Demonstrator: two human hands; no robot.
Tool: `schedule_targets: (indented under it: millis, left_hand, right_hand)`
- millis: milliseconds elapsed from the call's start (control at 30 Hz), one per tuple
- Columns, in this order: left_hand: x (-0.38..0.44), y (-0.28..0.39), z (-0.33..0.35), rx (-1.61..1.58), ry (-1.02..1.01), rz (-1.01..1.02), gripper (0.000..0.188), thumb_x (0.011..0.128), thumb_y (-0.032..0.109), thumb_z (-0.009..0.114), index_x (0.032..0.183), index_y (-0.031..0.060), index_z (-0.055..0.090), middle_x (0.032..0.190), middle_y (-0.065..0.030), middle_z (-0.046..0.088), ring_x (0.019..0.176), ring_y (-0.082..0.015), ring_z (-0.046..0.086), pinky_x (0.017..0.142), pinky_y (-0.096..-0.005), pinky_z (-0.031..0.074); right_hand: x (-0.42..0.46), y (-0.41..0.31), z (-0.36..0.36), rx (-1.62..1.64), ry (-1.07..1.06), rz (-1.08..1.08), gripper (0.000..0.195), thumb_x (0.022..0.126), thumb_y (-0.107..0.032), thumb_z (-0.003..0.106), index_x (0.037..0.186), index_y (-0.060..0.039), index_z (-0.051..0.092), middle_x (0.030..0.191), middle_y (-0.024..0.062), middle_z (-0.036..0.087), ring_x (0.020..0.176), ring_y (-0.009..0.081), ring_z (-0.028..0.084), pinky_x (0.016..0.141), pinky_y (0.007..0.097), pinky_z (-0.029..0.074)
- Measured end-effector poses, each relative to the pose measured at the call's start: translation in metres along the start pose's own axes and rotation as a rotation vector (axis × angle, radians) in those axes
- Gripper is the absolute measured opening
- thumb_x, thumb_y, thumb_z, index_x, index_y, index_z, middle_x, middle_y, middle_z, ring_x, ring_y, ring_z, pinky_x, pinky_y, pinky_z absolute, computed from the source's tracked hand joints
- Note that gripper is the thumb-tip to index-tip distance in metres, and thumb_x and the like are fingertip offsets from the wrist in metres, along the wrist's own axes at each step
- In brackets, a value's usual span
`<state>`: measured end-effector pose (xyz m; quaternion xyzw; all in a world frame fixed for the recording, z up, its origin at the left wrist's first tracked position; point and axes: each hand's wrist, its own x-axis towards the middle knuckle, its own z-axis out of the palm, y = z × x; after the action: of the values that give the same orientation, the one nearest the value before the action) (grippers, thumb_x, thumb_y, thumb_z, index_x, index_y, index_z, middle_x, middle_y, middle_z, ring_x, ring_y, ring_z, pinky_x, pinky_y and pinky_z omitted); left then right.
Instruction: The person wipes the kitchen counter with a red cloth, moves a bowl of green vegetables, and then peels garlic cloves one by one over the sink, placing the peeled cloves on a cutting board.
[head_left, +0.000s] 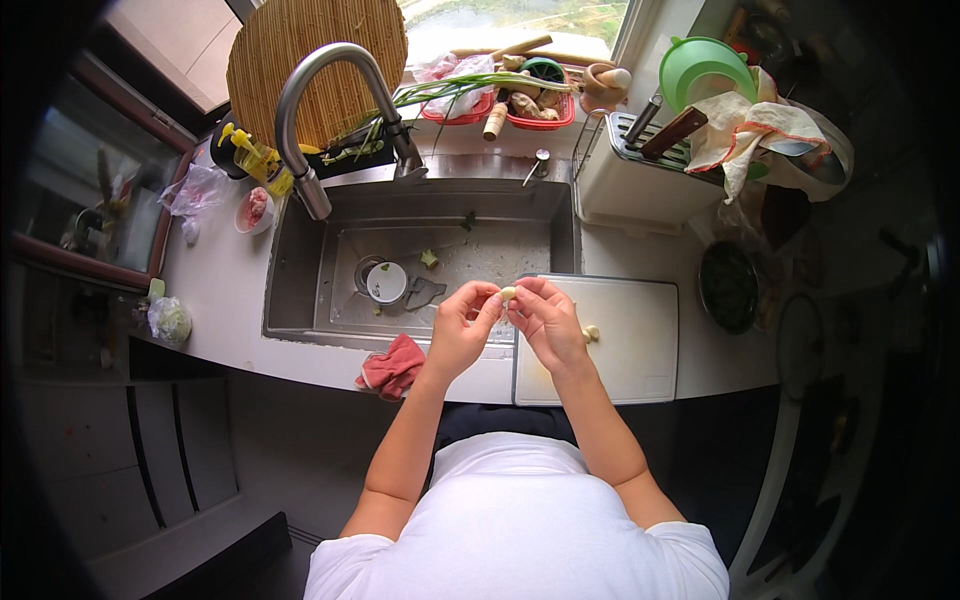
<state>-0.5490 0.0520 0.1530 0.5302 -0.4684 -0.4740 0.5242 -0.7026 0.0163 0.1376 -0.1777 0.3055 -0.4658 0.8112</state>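
Observation:
Between the fingertips of my left hand (466, 321) and my right hand (550, 319) is a pale garlic clove (508, 293). Both hands pinch it, raised over the front right part of the stainless steel sink (450, 262). Just right of my right hand, a few more peeled garlic cloves (591, 333) lie on a white cutting board (630, 352) with a dark rim. My right wrist and palm hide part of the board and perhaps some of what lies on it.
A curved faucet (315, 56) arches over the sink's left side. A white round lid (387, 283) sits by the drain. On the front edge hangs a red cloth (394, 366). A knife block (630, 180) stands right; red baskets (541, 122) of ginger line the windowsill. A dark bowl (728, 287) of greens is far right.

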Motion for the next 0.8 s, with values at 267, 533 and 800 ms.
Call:
schedule_targets:
  millis: [267, 533, 800]
  left_hand:
    - [-0.001, 0.011, 0.001, 0.345, 0.079, 0.229, 0.008, 0.09, 0.008, 0.066, 0.097, 0.0035, 0.066, 0.086, -0.0104, 0.068, 0.072, -0.0211, 0.066, 0.063, -0.0291, 0.051]
    - [0.001, 0.011, 0.001, 0.539, 0.163, 0.451, 0.008, 0.085, 0.005, 0.068, 0.092, 0.005, 0.066, 0.084, -0.0102, 0.067, 0.074, -0.0284, 0.065, 0.064, -0.0344, 0.05]
    - [0.001, 0.018, -0.003, 0.825, 0.148, 0.635, 0.007, 0.082, 0.006, 0.068, 0.088, 0.0068, 0.064, 0.082, -0.0065, 0.067, 0.075, -0.0253, 0.065, 0.065, -0.036, 0.048]
  right_hand:
    - [0.002, -0.003, -0.003, 0.03, -0.031, 0.058, 0.012, 0.093, -0.005, 0.063, 0.105, -0.001, 0.062, 0.096, 0.0089, 0.066, 0.085, 0.0142, 0.066, 0.078, 0.0272, 0.058]
    - [0.001, -0.003, 0.001, -0.131, 0.007, -0.024, 0.013, 0.092, -0.007, 0.066, 0.103, -0.0008, 0.062, 0.094, 0.0077, 0.067, 0.083, 0.014, 0.066, 0.078, 0.0271, 0.057]
    - [-0.001, -0.005, 0.002, -0.377, 0.039, -0.155, 0.013, 0.091, -0.008, 0.068, 0.101, -0.0007, 0.064, 0.091, 0.0071, 0.069, 0.081, 0.0119, 0.067, 0.077, 0.026, 0.058]
